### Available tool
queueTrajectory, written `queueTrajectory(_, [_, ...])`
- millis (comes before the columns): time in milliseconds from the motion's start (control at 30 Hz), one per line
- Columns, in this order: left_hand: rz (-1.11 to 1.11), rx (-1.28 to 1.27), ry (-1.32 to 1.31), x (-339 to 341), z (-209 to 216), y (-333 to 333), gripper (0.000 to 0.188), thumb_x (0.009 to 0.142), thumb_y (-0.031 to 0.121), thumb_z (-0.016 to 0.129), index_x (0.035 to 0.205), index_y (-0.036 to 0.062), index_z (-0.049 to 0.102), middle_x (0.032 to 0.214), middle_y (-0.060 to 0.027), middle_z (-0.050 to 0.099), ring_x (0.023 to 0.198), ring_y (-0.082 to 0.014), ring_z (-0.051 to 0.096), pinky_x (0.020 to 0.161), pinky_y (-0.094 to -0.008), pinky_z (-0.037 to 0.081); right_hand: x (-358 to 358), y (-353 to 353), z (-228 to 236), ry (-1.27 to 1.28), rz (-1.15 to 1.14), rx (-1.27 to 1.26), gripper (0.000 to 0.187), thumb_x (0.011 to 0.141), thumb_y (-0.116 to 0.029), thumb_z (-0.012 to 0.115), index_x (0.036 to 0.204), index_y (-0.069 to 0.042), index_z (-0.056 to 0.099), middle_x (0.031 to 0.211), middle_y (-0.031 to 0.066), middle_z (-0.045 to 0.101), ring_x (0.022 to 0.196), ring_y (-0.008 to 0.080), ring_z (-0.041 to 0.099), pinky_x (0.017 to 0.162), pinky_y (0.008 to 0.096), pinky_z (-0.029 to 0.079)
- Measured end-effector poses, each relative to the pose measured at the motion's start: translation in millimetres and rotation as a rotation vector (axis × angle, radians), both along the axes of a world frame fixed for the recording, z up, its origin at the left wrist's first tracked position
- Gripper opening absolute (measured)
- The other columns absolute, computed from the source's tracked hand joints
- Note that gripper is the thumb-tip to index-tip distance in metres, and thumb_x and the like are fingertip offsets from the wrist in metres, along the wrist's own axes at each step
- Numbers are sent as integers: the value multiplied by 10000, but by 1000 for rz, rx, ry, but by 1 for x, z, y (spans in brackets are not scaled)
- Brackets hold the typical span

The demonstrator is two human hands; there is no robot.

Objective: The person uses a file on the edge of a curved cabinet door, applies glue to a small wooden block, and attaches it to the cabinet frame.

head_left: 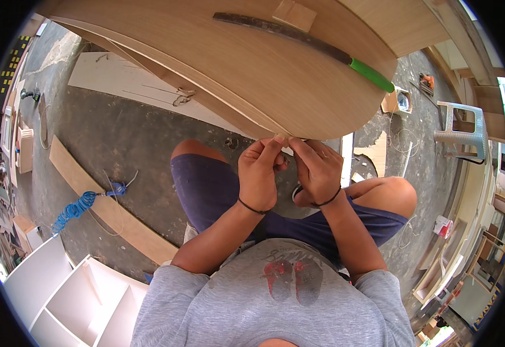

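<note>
My left hand and my right hand are close together at the near edge of a large wood-veneered panel with a rounded end. Both are closed in a pinch, thumb and fingertips meeting on a thin pale strip that runs along the panel's edge. What exactly lies between the fingertips is mostly covered. On top of the panel rests a long dark blade with a green handle, apart from both hands. A small wooden block sits beside the blade.
Left on the floor lie a long wooden strip, a blue coiled air hose and a drill. A white shelf unit stands at lower left. To the right are a grey plastic stool and an open cardboard box.
</note>
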State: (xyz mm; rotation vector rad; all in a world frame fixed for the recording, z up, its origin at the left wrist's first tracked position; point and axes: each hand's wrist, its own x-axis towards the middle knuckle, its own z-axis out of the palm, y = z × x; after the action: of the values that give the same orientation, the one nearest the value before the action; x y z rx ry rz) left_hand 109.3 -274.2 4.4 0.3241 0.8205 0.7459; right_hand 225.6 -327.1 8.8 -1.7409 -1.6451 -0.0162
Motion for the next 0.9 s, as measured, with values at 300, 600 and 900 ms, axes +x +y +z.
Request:
queueTrajectory(300, [-49,10,9,0,0,0,96,867,121,553,796,57,566,648,2,500,585,-106,470,581,-255,406,0,-4,1,42,-7,-43,347,676,4,639,1008,-96,641,705,69,601,592,234,598,515,333,469])
queueTrajectory(600, [-26,16,13,-3,-2,-2,95,851,99,557,763,77,528,643,12,491,544,-107,466,568,-258,418,1,-7,5,65,4,-9,346,694,24,626,1023,-82,642,693,82,607,597,238,604,524,331,473])
queueTrajectory(900, [-11,68,114,1,-1,-6,119,840,93,575,738,85,513,590,32,438,516,-83,424,562,-253,407,17,-11,26,55,-71,69,302,724,20,636,1013,-66,638,727,103,630,603,253,607,533,330,474])
